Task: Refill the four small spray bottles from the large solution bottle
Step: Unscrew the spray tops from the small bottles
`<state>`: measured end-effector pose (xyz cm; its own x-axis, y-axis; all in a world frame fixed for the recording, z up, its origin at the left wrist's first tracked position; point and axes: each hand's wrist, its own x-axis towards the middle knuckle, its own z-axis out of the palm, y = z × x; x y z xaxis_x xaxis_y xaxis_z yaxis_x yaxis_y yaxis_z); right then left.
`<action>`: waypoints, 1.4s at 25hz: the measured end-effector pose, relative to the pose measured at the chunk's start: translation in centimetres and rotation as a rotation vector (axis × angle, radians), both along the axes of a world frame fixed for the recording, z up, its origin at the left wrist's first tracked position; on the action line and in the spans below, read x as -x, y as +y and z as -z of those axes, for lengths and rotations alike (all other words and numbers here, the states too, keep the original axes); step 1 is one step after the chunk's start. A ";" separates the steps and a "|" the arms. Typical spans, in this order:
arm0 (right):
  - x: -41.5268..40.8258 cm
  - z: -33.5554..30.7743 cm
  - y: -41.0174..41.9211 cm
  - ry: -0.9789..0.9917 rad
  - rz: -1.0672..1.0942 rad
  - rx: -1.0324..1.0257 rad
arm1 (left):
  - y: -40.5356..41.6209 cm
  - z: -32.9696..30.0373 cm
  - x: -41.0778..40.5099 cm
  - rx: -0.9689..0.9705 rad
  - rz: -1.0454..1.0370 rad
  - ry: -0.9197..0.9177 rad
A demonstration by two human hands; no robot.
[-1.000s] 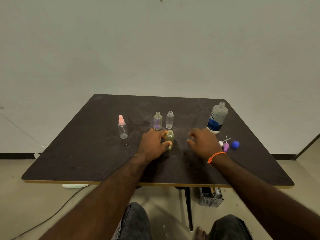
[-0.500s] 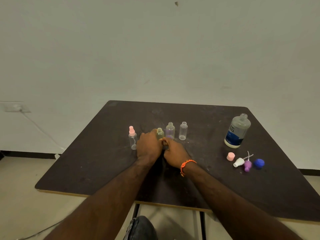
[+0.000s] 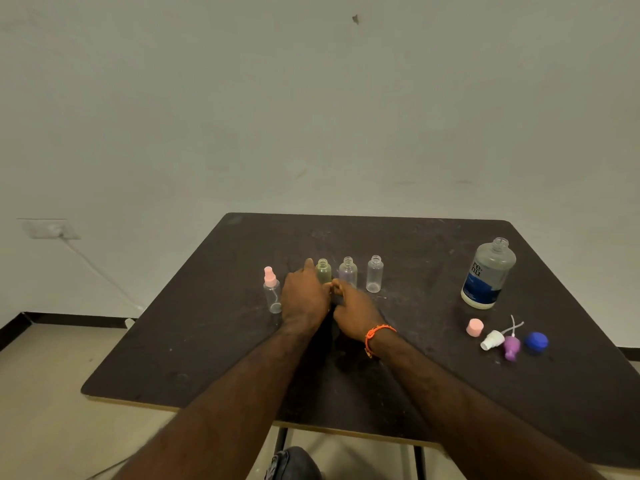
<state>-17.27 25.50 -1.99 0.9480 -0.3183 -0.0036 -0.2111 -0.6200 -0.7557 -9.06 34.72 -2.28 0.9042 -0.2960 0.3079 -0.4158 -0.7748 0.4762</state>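
Here, both hands meet at the small bottles mid-counter [image 3: 214, 341].
The large solution bottle [image 3: 487, 276] stands uncapped at 2 o'clock; left hand [image 3: 304, 299] curls its grip round the greenish bottle [image 3: 323, 271], right hand [image 3: 354, 311] beside it, grip unclear; loose caps [image 3: 508, 339] at 3 o'clock.

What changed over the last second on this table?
The greenish bottle, gripped by the left hand, went from in front of the row into line beside the purple-tinted bottle. The right hand came in from the right to meet it. The pink-capped bottle, solution bottle and loose caps stayed put.
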 end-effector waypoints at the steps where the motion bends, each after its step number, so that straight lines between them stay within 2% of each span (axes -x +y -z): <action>1: 0.4 -0.1 0.0 -0.006 0.024 0.002 | 0.1 -0.4 0.7 0.012 -0.013 0.000; 3: 1.3 -0.5 0.1 -0.030 0.071 0.012 | 0.6 -1.4 2.4 0.030 0.013 -0.070; 7: 2.7 -1.1 0.5 -0.072 0.072 0.123 | 4.0 -3.0 3.5 0.095 0.136 -0.440; 9: 3.1 -0.9 1.0 -0.073 0.052 0.125 | 6.5 -2.9 2.3 0.184 0.066 -0.512; 11: 3.0 -0.5 1.8 -0.052 0.022 0.115 | 9.1 -2.3 0.9 0.238 -0.036 -0.436; 13: 2.5 -0.4 2.8 -0.039 -0.017 0.107 | 11.1 -1.2 -0.2 0.202 -0.070 -0.253; 16: 1.0 -0.6 4.4 -0.021 -0.063 0.104 | 12.4 1.2 -1.6 0.142 -0.016 0.034; 19: -1.0 -0.8 5.5 0.001 -0.078 0.083 | 12.2 2.1 -2.5 0.218 0.080 0.157; 25: -1.1 -1.5 5.7 -0.071 -0.093 0.061 | 10.4 0.9 -2.1 0.189 0.255 0.206; 30: 3.8 -1.9 2.3 -0.091 0.104 0.075 | 6.9 1.0 2.3 0.238 0.457 0.229; 35: 8.9 -2.1 -1.4 -0.093 0.237 0.154 | 2.1 1.3 6.7 0.196 0.553 0.229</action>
